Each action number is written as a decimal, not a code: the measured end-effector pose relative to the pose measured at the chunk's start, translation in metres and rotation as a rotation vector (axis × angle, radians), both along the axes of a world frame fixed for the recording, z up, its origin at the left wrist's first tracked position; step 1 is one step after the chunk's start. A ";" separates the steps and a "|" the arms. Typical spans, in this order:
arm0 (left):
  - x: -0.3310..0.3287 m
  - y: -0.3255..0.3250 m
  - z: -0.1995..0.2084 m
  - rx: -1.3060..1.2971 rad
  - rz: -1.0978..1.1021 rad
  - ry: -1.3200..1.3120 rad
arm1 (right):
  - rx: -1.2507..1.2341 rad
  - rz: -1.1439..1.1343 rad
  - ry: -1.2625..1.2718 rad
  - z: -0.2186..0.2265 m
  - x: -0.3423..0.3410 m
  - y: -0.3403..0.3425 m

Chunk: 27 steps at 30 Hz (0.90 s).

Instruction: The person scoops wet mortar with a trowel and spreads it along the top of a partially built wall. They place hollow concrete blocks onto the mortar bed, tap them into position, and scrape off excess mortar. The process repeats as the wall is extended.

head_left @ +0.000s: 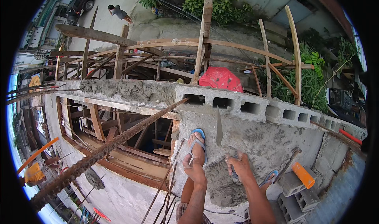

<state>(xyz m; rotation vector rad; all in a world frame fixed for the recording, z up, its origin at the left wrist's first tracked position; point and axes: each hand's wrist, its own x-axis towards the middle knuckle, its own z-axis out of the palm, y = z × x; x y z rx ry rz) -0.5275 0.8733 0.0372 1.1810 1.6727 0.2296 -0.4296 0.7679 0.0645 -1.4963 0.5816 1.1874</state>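
Grey concrete spreads below a row of hollow blocks. I see the right hand wrapped round a trowel, its blade pointing toward the blocks, near some mortar; the left hand curls beside a foot, whether holding anything I can't tell.

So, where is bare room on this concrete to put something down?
The widest patch on the concrete surface lies right of the trowel, bordered by the block row, right hand and metal bar; stained in places. Crowded: lower right, with stacked blocks and orange tube; mortar lies left of that hand.
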 end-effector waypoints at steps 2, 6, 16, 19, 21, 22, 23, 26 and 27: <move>-0.001 0.001 -0.004 -0.050 0.128 -0.094 | 0.138 0.167 0.070 -0.010 -0.005 -0.002; -0.008 -0.002 -0.010 -0.137 0.208 -0.177 | 0.166 0.102 -0.043 -0.033 0.012 -0.020; 0.024 -0.012 -0.002 -0.721 0.084 -0.491 | -0.010 0.032 0.193 0.020 0.047 -0.111; 0.046 -0.011 -0.006 -0.815 0.203 -0.732 | 0.157 -0.074 0.244 0.001 0.052 -0.092; 0.058 -0.005 -0.012 -0.891 0.222 -0.839 | 0.101 -0.177 0.194 0.000 0.052 -0.093; 0.064 -0.001 -0.016 -0.889 0.211 -0.815 | 0.107 -0.291 0.114 0.004 0.051 -0.098; 0.072 0.003 -0.021 -0.884 0.199 -0.811 | 0.075 -0.299 0.137 0.011 0.049 -0.106; 0.095 0.015 -0.033 -0.817 0.250 -0.749 | -0.089 -0.043 -0.119 0.038 0.044 -0.132; 0.103 0.019 -0.036 -0.786 0.267 -0.717 | 0.025 -0.062 -0.211 0.044 0.046 -0.137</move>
